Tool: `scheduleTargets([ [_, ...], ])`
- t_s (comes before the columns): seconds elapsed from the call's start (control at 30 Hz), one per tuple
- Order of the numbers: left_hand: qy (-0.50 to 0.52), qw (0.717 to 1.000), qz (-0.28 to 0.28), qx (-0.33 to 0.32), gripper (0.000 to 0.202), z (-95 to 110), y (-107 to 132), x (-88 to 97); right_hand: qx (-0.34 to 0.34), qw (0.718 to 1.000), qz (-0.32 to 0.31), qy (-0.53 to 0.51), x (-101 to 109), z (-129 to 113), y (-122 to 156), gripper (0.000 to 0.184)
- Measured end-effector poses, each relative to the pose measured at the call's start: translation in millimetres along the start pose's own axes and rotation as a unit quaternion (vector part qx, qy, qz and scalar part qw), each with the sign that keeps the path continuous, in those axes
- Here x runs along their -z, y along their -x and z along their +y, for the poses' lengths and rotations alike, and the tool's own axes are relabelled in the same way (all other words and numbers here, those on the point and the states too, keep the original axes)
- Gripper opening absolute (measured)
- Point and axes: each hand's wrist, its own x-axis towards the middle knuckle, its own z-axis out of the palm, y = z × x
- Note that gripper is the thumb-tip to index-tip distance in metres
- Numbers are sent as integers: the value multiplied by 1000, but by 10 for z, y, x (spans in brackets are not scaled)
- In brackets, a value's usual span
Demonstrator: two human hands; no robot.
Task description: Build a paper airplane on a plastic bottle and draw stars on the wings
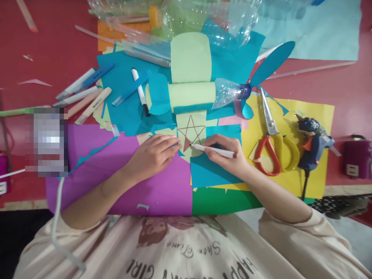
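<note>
A brown marker (215, 150) is pinched in my right hand (229, 157), its tip on a star outline (191, 128) drawn on a pale green paper flap (200, 116). The star's lower left point is coloured brown. My left hand (157, 155) lies palm down with fingers stretched, fingertips at the flap's left edge. The flap extends from a plastic bottle model (192, 96) wrapped in pale green and blue paper. A second flap (191, 58) extends on its far side. Blue paper blades (273, 64) are at the purple bottle cap (245, 91).
Scissors (269, 133) and a glue gun (312, 145) lie on yellow paper (316, 112) at right. Several markers (93, 104) lie at left, near a blurred-out device (48, 141) with a cable. Clear plastic bottles (197, 19) lie at the back. Purple paper (162, 197) covers the near left.
</note>
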Motion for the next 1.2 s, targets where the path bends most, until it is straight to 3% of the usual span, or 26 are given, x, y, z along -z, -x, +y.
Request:
scheduleTargets([
  [0.67, -8, 1000, 7, -3, 26, 2, -4, -4, -21, 999, 27, -5, -14, 9, 16, 8],
  [0.93, -13, 1000, 10, -7, 27, 4, -6, 5, 16, 1000, -25, 2, -17, -14, 7, 8],
  [1.2, -20, 1000, 15, -10, 25, 2, -11, 1, -28, 999, 30, -17, -27, 16, 19, 7],
])
